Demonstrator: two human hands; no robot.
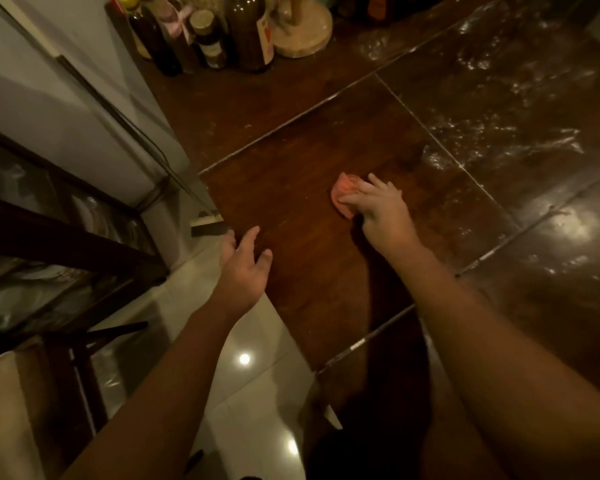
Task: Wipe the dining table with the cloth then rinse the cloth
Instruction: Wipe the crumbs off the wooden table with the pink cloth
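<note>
**A:** Under the fingers of the right hand [381, 216], what is that pink lump?

**B:** It's the cloth [343, 192], salmon-pink, crumpled into a small wad. It lies on the dark wooden dining table [302, 161], and only the part beyond the fingertips shows.

**A:** How does the hand lie on it?

**B:** The palm faces down, and the fingers are stretched out and slightly spread, laid flat over the wad. Nothing is pinched.

**A:** Which way does the cloth run?

**B:** The visible part is longer than wide. Its long axis runs away from the person, crosswise to the fingers, which point toward the left hand's side. The frame is blurred, so I cannot tell one end from the other.

**A:** And the left hand [243, 271]?

**B:** It's at the table's near edge, well apart from the cloth. The fingers are loose and spread, holding nothing. I cannot tell whether it touches the wood.

**A:** Anything beyond the right hand?

**B:** Wet, shiny streaks [499, 109] lie on the tabletop. Far ahead of both hands stand brown bottles [246, 32].
</note>
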